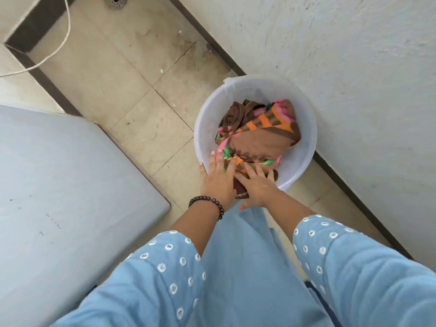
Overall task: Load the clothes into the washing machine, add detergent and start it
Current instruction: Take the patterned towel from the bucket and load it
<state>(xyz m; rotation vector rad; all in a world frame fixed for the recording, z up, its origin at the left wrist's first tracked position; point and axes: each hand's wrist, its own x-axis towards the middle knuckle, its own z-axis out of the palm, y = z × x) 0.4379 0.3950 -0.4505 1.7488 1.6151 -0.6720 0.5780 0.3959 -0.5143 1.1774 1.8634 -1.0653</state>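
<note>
A translucent white bucket (304,107) stands on the tiled floor by the wall. Inside lies a bundle of clothes (259,135), brown with orange, pink and green pattern. My left hand (218,178), with a black bead bracelet at the wrist, reaches over the bucket's near rim, fingers spread on the cloth. My right hand (258,187) lies beside it, fingers spread over the near end of the bundle, with a brown fold tucked between the two hands. The grey lid of the washing machine (66,185) fills the left side.
A white wall (354,67) runs along the right, with a dark skirting strip at its foot. A white cord (63,41) curves across the floor at the far left. A round floor drain (117,0) sits at the top edge.
</note>
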